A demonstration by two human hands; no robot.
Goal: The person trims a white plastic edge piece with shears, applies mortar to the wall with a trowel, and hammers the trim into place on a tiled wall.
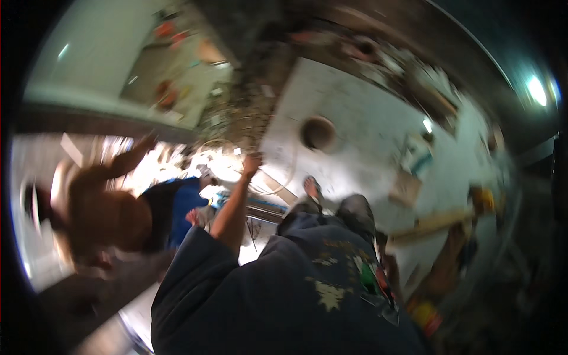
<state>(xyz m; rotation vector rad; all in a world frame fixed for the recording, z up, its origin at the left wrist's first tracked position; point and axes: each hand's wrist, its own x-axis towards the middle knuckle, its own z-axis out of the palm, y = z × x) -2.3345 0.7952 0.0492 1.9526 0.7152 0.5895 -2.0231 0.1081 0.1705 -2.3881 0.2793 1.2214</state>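
Observation:
My left arm reaches forward from a dark sleeve, and my left hand looks closed at the edge of a white board. Blur hides what its fingers hold, if anything. A pale hose or cable loops around close to that hand. Below the hand, near my legs, lies a long metal bar or rail. A blue tool-like thing is beside my forearm, too smeared to name. I cannot find my right hand in the picture.
A bare-backed person in blue shorts is close on my left. The white board bears a round brown container. A wooden plank and a brown block lie to the right. Rubble covers ground ahead.

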